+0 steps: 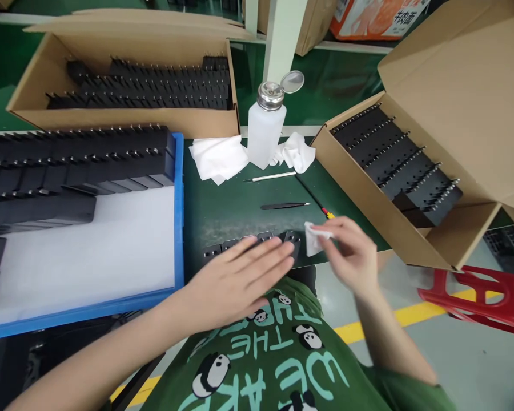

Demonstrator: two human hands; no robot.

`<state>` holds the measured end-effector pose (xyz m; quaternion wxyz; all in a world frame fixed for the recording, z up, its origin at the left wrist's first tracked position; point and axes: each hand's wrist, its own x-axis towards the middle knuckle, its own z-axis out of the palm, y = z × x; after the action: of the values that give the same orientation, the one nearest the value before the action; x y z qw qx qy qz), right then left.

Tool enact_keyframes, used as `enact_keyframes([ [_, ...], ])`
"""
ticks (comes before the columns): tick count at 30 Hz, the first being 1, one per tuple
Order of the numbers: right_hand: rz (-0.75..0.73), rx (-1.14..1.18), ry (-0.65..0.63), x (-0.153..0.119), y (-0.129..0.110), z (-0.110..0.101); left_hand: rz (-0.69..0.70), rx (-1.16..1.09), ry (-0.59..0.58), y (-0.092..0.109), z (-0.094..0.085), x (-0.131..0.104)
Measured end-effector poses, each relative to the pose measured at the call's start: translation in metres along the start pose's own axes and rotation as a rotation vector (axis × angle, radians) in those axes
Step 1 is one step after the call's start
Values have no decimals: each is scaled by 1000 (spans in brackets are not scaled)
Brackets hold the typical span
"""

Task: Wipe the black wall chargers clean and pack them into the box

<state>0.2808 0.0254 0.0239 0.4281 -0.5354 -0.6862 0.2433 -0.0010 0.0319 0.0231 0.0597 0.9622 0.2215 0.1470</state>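
Green shirt [257,359] fills the bottom centre of the head view, below both hands. Just above it, the left hand [240,279] lies flat, fingers stretched, holding nothing that shows, over the small black blocks [293,238] at the near edge of the tabletop [223,211]; whether it touches them I cannot tell. Right of centre, the right hand [353,251] has its grip pinched closed on a white cloth [312,244]. The step in hand looks like cloth work at the blocks; bringing cloth to block would call for a firm pinch and a steady row. Counted: at least five small blocks, the hand hiding part; two more cloth piles [218,158], one bottle [263,134], one pair of tweezers [285,205], one white stick [270,177], one blue tray [179,228], left, and two open cardboard boxes [368,197], upper left and right.
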Motion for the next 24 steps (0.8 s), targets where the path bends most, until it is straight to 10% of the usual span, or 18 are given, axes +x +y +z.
enact_keyframes([
  [6, -153, -179, 65, -49, -1, 45, -546, -173, -93, -15, -3, -46],
  [16, -483, -199, -101, -42, 16, 37, -613, -299, -75, -16, 16, -41],
  [24, -346, -68, -85, -26, 17, 27, -610, -277, -58, -15, 15, -43],
])
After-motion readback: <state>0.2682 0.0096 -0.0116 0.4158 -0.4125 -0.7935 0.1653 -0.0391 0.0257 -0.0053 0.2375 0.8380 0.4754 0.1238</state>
